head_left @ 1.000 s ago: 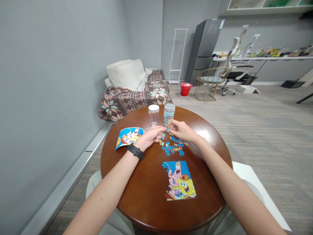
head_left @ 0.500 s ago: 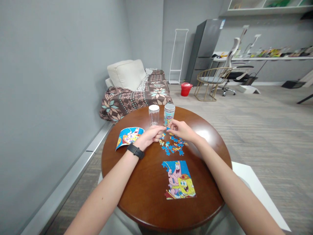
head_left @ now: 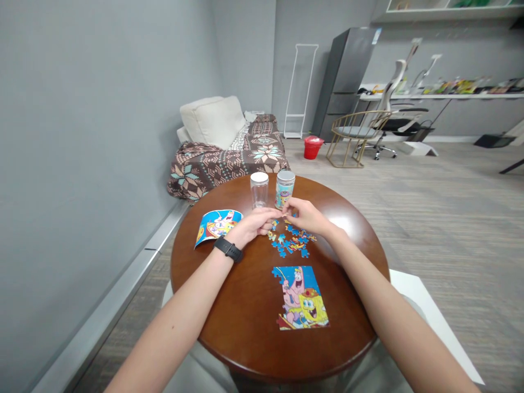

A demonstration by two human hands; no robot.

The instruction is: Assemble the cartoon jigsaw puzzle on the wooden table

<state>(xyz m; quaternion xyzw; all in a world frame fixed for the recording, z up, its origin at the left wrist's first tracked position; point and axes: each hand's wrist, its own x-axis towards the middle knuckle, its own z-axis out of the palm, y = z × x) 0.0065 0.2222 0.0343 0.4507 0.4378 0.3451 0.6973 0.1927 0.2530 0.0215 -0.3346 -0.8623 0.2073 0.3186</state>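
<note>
At the far side of the loose pieces, my left hand [head_left: 260, 219] and my right hand [head_left: 306, 214] meet at their fingertips. Between them is a small jigsaw puzzle piece [head_left: 285, 215], mostly covered by fingers. My right thumb and forefinger pinch it; the left forefinger reaches out to it while the other left fingers curl under. Several loose puzzle pieces [head_left: 291, 242] lie just below the hands. Nearer to me rests a partly joined puzzle [head_left: 303, 299] with cartoon figures, its left edge jagged. A curled picture sheet [head_left: 218, 225] lies left of my left hand.
Behind my hands stand a clear jar [head_left: 259, 192] with a white lid and a printed jar [head_left: 284, 191] with a silvery lid. All this is on a round brown table [head_left: 241, 311]. Beyond it are a patterned couch [head_left: 229, 164] and a red bin [head_left: 312, 148].
The piece at my fingertips showed blue before and now shows a pinkish bit, with the right fingers closed tighter over it. The view has shifted slightly; the joined puzzle and jars stay put.
</note>
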